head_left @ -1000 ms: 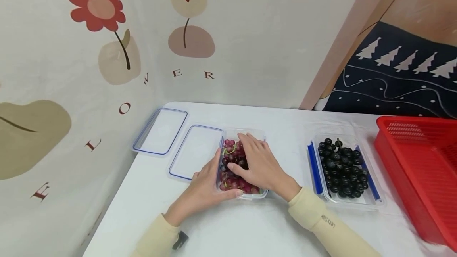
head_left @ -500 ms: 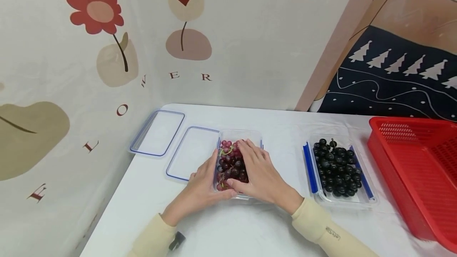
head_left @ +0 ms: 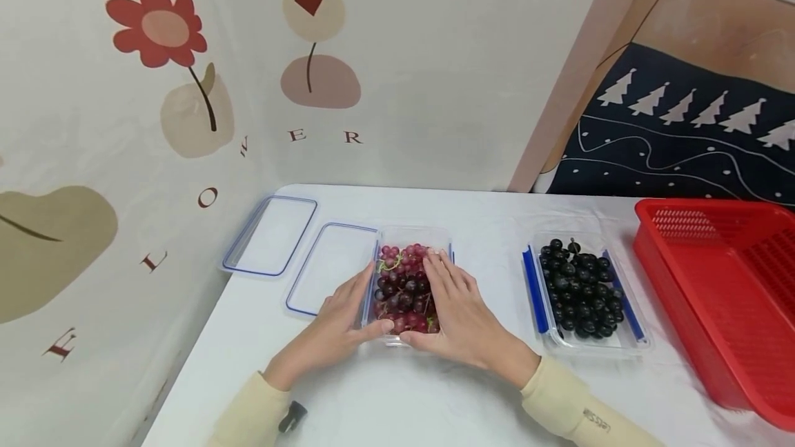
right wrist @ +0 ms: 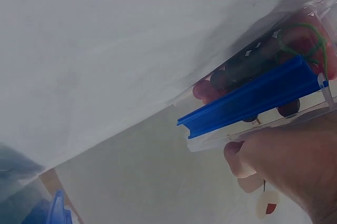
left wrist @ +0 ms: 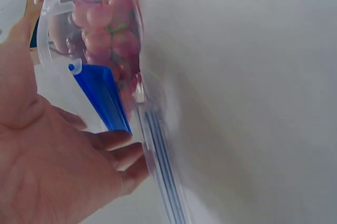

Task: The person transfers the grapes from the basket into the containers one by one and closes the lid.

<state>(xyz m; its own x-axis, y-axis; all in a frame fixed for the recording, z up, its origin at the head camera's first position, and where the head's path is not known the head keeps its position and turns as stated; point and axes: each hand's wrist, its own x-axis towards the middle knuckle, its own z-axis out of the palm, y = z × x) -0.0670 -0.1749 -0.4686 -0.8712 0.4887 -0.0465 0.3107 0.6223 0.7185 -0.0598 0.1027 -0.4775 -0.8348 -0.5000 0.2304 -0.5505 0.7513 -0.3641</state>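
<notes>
A clear plastic container (head_left: 415, 234) in the middle of the table holds grapes (head_left: 404, 285), reddish at both ends and dark between. My left hand (head_left: 335, 319) lies along its left side, fingers extended and thumb at the near left corner. In the left wrist view its fingertips are beside a hanging blue latch (left wrist: 102, 95). Over the right rim rests my right hand (head_left: 466, 319), fingers extended forward and thumb towards the near edge. The right wrist view has another blue latch (right wrist: 247, 98) folded out on the side by that hand.
Two clear lids with blue seals, a nearer lid (head_left: 329, 271) and a farther lid (head_left: 273, 234), lie left of the container. To the right stands a second container (head_left: 611, 345) of black grapes (head_left: 580, 288), its blue latches hanging out. A red basket (head_left: 677, 316) is at the far right.
My right hand has drawn back from over the grapes to the container's right rim, uncovering more of them. My left hand stays at the left side, and the head view has shifted slightly.
</notes>
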